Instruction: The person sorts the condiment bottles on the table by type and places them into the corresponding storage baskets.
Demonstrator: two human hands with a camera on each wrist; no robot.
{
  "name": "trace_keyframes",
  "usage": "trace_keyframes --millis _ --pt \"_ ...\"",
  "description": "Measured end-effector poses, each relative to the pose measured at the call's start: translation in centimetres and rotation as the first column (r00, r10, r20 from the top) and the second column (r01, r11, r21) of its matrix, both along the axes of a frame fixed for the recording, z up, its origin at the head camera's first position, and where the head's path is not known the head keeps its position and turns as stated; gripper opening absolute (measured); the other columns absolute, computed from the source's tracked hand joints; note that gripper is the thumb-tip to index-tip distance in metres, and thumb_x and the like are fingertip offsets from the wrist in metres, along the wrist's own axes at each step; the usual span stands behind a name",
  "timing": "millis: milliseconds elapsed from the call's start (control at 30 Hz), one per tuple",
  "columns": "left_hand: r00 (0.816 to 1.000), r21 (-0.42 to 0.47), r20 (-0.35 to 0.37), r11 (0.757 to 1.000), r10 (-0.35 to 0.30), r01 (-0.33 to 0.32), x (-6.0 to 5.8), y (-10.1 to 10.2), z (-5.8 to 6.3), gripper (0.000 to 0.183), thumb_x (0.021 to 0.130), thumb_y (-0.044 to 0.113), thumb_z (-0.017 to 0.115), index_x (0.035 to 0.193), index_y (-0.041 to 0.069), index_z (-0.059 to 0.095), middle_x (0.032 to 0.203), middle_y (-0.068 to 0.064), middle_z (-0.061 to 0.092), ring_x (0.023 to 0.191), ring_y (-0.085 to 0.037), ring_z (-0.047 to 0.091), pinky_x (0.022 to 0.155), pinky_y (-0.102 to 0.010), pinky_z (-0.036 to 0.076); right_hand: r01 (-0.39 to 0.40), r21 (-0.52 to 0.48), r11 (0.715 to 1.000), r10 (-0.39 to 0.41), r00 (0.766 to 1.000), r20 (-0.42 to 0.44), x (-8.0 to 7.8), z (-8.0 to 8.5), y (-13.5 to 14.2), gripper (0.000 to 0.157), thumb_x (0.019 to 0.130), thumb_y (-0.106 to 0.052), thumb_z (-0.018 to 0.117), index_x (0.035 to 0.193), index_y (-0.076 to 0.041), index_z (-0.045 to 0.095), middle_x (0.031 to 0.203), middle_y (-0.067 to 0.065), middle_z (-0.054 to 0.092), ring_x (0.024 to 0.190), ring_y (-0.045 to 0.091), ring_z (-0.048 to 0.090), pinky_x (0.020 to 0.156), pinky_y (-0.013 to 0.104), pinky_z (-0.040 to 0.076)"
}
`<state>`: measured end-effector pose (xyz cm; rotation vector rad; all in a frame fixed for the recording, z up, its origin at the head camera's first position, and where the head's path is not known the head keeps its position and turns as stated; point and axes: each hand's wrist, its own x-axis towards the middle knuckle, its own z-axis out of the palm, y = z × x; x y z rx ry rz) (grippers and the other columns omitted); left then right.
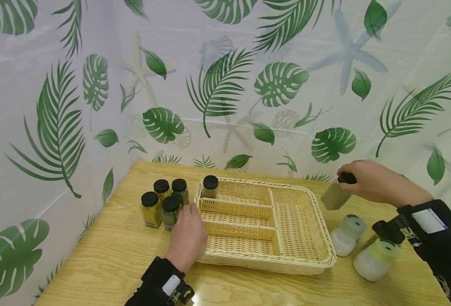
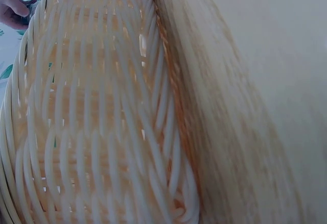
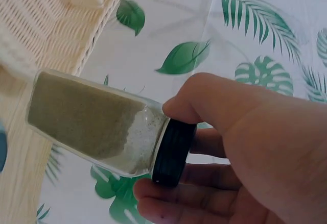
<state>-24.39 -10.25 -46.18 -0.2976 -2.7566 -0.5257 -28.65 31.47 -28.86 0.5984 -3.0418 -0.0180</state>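
Observation:
My right hand (image 1: 378, 180) pinches the black lid of a clear spice jar (image 3: 87, 122) of grey-green powder. The jar is tilted in the air past the right end of a wicker basket (image 1: 267, 263). In the right wrist view, thumb and fingers clasp the lid. My left hand (image 1: 189, 236) is at the basket's left rim, beside a black-lidded spice jar (image 1: 170, 214); its fingertips are hidden. Another black-lidded jar (image 1: 210, 187) stands in the basket's back left compartment. The left wrist view shows the basket's woven side (image 2: 92, 106) close up, without the left hand.
More black-lidded jars, including a yellow-filled jar (image 1: 151, 212), stand left of the basket. On the right are a white container with a pale lid (image 1: 348, 236) and a larger white container (image 1: 374, 263). A leaf-patterned cloth (image 1: 225, 140) hangs behind the wooden table (image 1: 107, 259).

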Motion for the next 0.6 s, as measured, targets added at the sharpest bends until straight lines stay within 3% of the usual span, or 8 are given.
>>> trace_keyframes --millis 600 --pt "1.000 0.028 0.007 0.999 0.025 -0.026 -0.1 0.1 -0.1 0.046 0.097 0.008 0.053 0.134 -0.019 0.046 0.116 -0.031 0.055 0.107 -0.040 0.059 0.088 -0.046 0.057 -0.121 -0.041 0.992 0.121 0.993 -0.013 -2.0 -0.1 -7.4 0.020 0.091 -0.020 0.071 0.103 -0.005 0.074 0.091 0.005 0.072 0.075 0.013 0.061 0.065 0.033 0.050"
